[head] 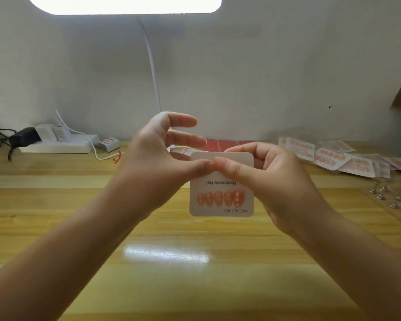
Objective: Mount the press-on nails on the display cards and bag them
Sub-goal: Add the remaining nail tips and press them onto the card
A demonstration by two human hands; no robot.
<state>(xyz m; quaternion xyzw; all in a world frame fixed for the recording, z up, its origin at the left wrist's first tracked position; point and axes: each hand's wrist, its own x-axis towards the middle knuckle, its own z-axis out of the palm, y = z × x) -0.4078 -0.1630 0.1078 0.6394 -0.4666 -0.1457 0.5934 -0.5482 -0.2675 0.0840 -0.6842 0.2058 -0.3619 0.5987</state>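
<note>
Display card (221,198) is held above the table (79,205), pinched between left hand (158,163) and right hand (271,179) fingers.

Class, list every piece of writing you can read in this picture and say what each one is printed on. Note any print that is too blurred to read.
"Handmade Nail": on the display card held in both hands, seen upside down.
"XS S M", each with a tick box: along the same card's lower edge, also upside down.
Bagged cards at the right: print too small and blurred to read.
Red-edged label on the small grey adapter: unreadable.
</note>
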